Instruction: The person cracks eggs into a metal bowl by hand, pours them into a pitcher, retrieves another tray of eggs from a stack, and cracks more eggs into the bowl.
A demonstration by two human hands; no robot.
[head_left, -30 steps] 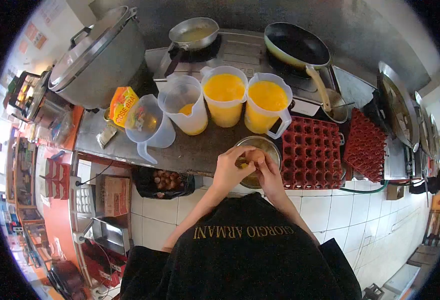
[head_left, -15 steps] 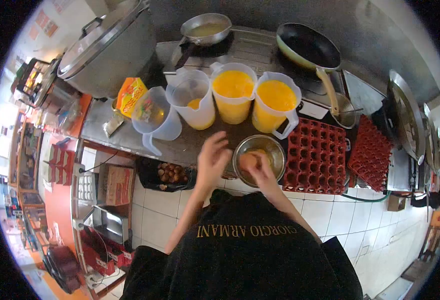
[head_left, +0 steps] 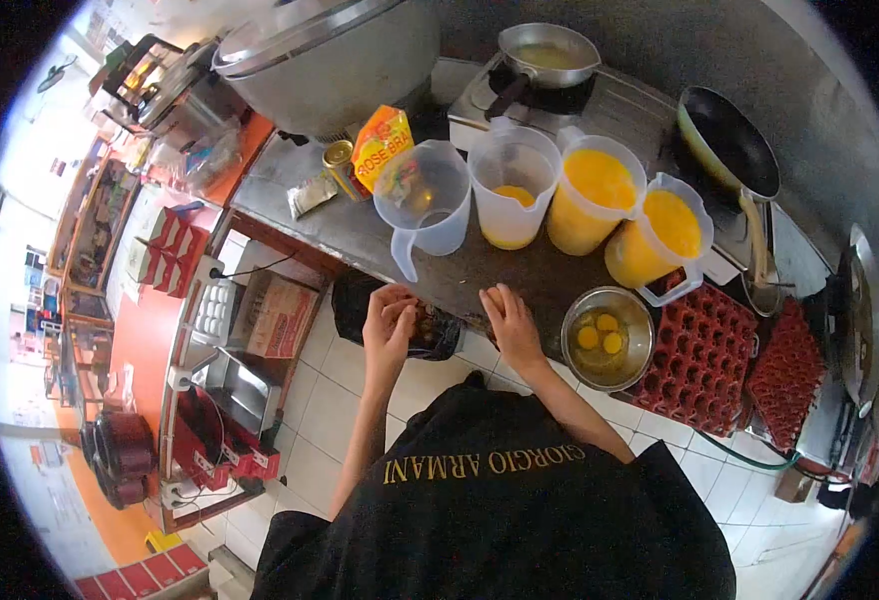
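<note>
My left hand (head_left: 390, 328) is over the black bag (head_left: 349, 298), its fingers loosely bent and nothing visible in them. Brown eggshells (head_left: 428, 326) show inside the bag, partly hidden by that hand. My right hand (head_left: 513, 328) is at the counter's front edge between the bag and a steel bowl (head_left: 643, 318), fingers stretched and slightly apart. I see no object in it, though its palm side is hidden. Three egg yolks (head_left: 613, 343) lie in clear egg white in the bowl, which neither hand touches.
Two jugs (head_left: 600, 185) hold beaten egg; a third jug (head_left: 510, 205) has a little, and a fourth jug (head_left: 440, 232) stands left. Red egg trays (head_left: 700, 350) lie right of the bowl. A saucepan (head_left: 550, 55) and frying pan (head_left: 725, 140) sit behind.
My right hand has left the bowl and moved left, and the brown egg or shell it held is out of sight. My left hand has lowered over the bag. The view has turned left.
</note>
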